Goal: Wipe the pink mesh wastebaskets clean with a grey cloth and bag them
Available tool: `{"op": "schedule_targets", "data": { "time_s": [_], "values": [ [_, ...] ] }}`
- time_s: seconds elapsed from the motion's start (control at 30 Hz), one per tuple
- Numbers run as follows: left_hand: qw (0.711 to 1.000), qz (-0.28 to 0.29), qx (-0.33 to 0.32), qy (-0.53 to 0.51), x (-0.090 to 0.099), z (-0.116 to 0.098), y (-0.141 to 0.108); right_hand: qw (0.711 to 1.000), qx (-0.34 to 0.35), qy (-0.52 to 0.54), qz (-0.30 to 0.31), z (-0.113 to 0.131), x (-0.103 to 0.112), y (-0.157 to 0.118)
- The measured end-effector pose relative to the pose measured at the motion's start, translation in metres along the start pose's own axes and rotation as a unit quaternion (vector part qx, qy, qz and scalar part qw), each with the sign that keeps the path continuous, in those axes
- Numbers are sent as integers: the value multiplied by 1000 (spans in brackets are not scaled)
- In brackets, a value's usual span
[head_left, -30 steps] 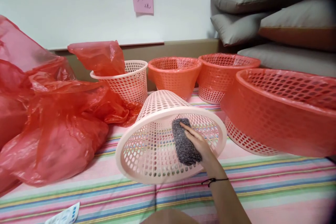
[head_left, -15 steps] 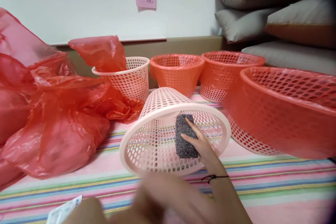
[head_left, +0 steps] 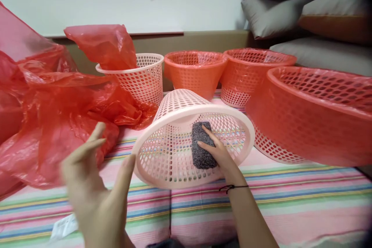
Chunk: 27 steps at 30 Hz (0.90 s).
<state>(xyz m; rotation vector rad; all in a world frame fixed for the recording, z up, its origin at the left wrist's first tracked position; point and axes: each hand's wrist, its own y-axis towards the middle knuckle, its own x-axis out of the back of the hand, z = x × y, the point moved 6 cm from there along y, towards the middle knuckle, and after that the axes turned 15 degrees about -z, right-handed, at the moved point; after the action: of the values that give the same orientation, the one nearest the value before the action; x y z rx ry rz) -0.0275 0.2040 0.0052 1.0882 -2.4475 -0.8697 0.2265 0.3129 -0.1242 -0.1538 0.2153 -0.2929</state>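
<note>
A pale pink perforated plastic basket [head_left: 181, 100] lies on its side on the striped cloth, its mouth towards me. My right hand [head_left: 219, 153] reaches into that mouth and grips a dark grey, rough-textured sponge [head_left: 200, 147] by its right side. The sponge is inside the basket; whether it touches the wall I cannot tell. My left hand [head_left: 99, 186] is raised just left of the basket's rim, fingers spread and holding nothing. The thumb tip is close to the rim; contact is unclear.
Red plastic bags [head_left: 61, 124] heap up on the left. Behind stand a pink basket [head_left: 148, 77] with a red bag in it and red-lined baskets [head_left: 194, 73]; a large one [head_left: 314, 124] is at right. Grey cushions [head_left: 270, 15] are stacked behind. A white paper [head_left: 64, 226] lies front left.
My left hand has swung from the bottom middle to the left of the basket and spread its fingers. My right hand still holds the sponge inside the basket. The view has tilted slightly down.
</note>
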Motion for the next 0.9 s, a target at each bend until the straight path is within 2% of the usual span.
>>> {"op": "schedule_targets", "data": {
  "time_s": [0.07, 0.13, 0.2, 0.23, 0.3, 0.33, 0.4, 0.5, 0.57, 0.6, 0.67, 0.8, 0.83, 0.9],
  "values": [
    [999, 32, 31, 3, -19, 21, 7, 1000, 9, -18, -4, 1, 2, 2],
    [991, 125, 42, 6, -43, 33, -1, 996, 53, -78, -12, 1, 5, 7],
    [981, 194, -3, -9, -65, 27, -15, 971, 128, -197, -40, 0, 8, 11],
    [977, 211, -31, -27, -74, 20, -22, 952, 160, -254, -58, -1, 8, 13],
    [972, 216, -52, -75, -90, 4, -34, 922, 195, -327, -76, -4, 3, 12],
    [971, 215, -45, -96, -96, -1, -37, 916, 202, -339, -73, -5, -3, 10],
    [969, 210, -21, -124, -104, -7, -41, 918, 221, -327, -26, -5, -19, 2],
    [971, 198, 0, -131, -105, -4, -40, 947, 221, -209, 99, 1, -43, -15],
    [975, 182, 14, -126, -100, 2, -38, 956, 200, -145, 158, 3, -45, -22],
    [977, 174, 22, -120, -98, 5, -37, 954, 199, -156, 162, 2, -41, -23],
    [981, 157, 30, -108, -94, 9, -36, 935, 220, -252, 118, -1, -25, -19],
    [983, 148, 13, -107, -94, 7, -38, 860, 238, -448, -45, -5, 14, -3],
    [983, 147, 10, -110, -96, 6, -39, 848, 239, -469, -62, -4, 19, -2],
    [984, 136, 6, -113, -98, 4, -40, 838, 247, -483, -58, -1, 18, -2]
  ]
}}
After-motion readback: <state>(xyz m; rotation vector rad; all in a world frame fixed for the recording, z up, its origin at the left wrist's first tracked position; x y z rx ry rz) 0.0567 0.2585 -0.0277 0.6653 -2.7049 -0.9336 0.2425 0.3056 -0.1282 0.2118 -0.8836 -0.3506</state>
